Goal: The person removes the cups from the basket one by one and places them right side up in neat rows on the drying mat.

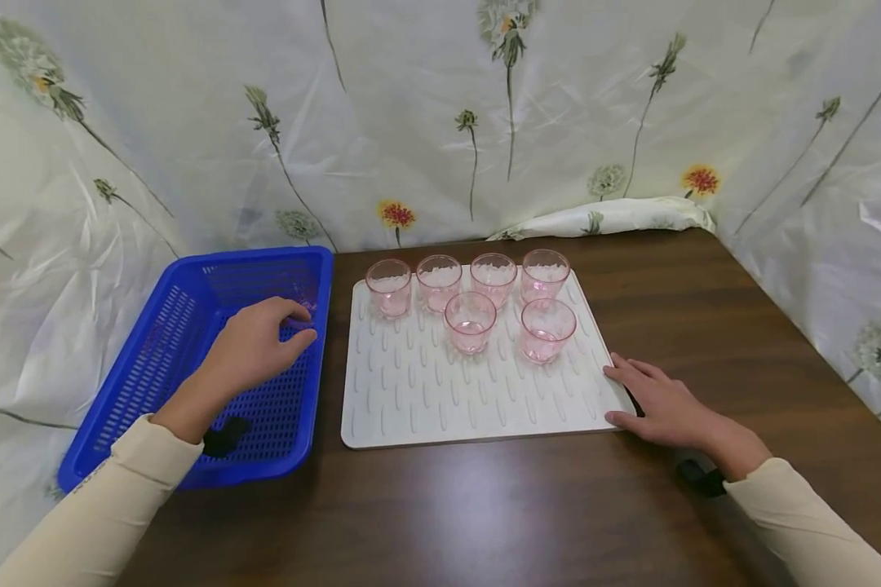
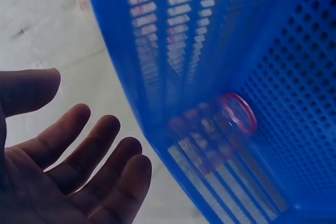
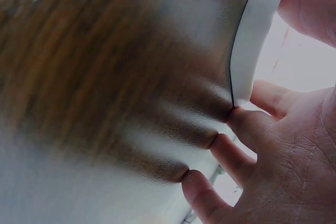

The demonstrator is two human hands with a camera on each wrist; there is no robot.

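My left hand (image 1: pixel 253 346) is over the blue plastic basket (image 1: pixel 326 326), its fingers loosely bent with nothing between them. A clear glass with a pink rim (image 2: pixel 215 129) lies on its side in a corner of the basket in the left wrist view; in the head view it is hard to make out. Several pink-tinted glasses stand upright on a white ridged mat (image 1: pixel 411 408), among them a front right glass (image 1: pixel 548 330) and a front middle glass (image 1: pixel 471 322). My right hand (image 1: pixel 668 408) rests at the mat's right edge, thumb and fingers touching the edge and the table.
The brown wooden table (image 1: pixel 448 514) extends in front of the mat and to its right. A white cloth with a flower print (image 1: pixel 411 122) hangs behind and at both sides, with a rolled fold (image 1: pixel 617 218) lying along the table's back edge.
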